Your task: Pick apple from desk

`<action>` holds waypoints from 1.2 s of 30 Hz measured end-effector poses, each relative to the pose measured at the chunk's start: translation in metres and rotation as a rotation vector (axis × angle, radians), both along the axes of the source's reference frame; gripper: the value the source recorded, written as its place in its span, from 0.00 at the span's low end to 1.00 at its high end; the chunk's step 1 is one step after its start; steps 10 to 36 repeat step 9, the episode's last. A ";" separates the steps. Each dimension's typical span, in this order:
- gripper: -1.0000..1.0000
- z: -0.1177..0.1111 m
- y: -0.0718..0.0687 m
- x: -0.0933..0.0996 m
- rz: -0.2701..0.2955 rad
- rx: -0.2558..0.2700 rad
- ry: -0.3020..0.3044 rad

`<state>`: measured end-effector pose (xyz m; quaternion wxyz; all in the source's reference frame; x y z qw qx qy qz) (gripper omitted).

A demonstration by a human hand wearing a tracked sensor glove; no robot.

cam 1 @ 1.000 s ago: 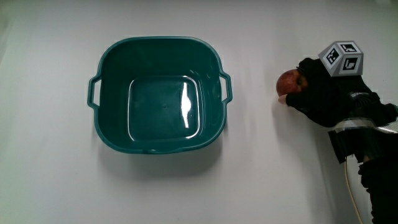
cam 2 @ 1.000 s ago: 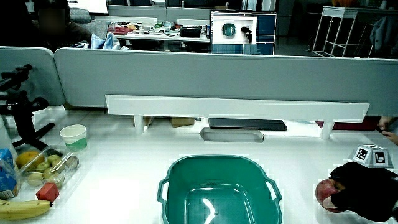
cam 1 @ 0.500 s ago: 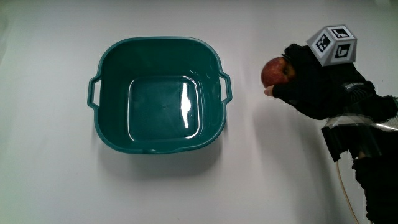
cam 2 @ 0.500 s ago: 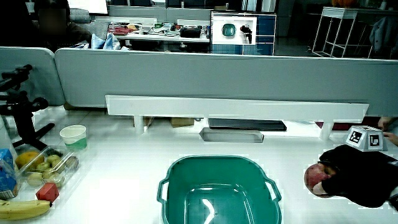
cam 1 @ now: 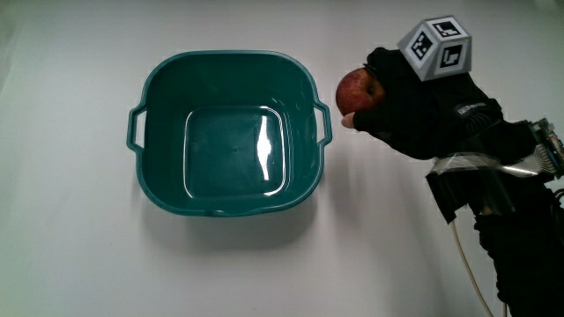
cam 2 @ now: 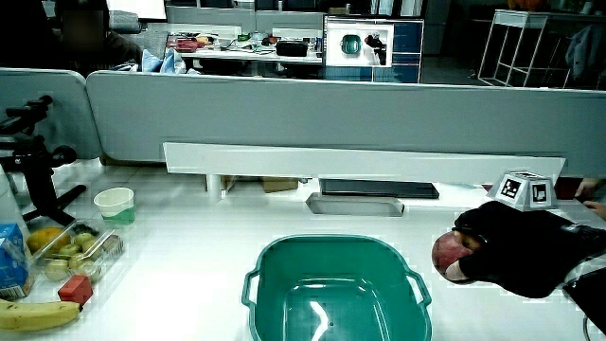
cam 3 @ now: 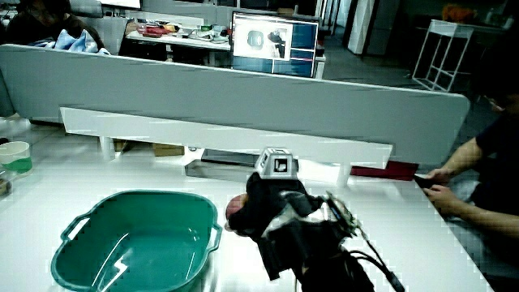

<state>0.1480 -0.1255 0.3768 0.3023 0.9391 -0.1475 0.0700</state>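
A red apple (cam 1: 354, 89) is held in the gloved hand (cam 1: 414, 110), whose fingers are curled around it. The hand carries it above the table, right beside the handle of a teal basin (cam 1: 227, 132). In both side views the apple (cam 2: 447, 254) (cam 3: 237, 213) hangs clear of the table surface, level with the basin's rim or a little higher. The patterned cube (cam 1: 434, 47) sits on the back of the hand. Part of the apple is covered by the fingers.
The teal basin (cam 2: 333, 296) holds nothing. At the table's edge in a side view lie a banana (cam 2: 33, 313), a clear box of fruit (cam 2: 71, 258) and a paper cup (cam 2: 115, 205). A low grey partition (cam 2: 312, 118) closes off the table.
The hand has lifted the apple off the table and carried it toward the basin, from well apart to just beside the basin's handle.
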 end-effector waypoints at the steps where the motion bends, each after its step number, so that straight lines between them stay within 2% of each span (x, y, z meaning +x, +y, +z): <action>1: 1.00 -0.002 0.000 -0.003 0.003 0.010 0.001; 2: 1.00 -0.003 0.000 -0.006 -0.011 -0.001 -0.017; 4: 1.00 -0.005 0.000 -0.012 -0.010 0.022 0.000; 6: 1.00 -0.001 -0.002 -0.017 -0.041 -0.035 -0.074; 9: 1.00 -0.006 -0.002 -0.029 -0.047 -0.002 -0.080; 36: 1.00 -0.006 -0.002 -0.029 -0.047 -0.002 -0.080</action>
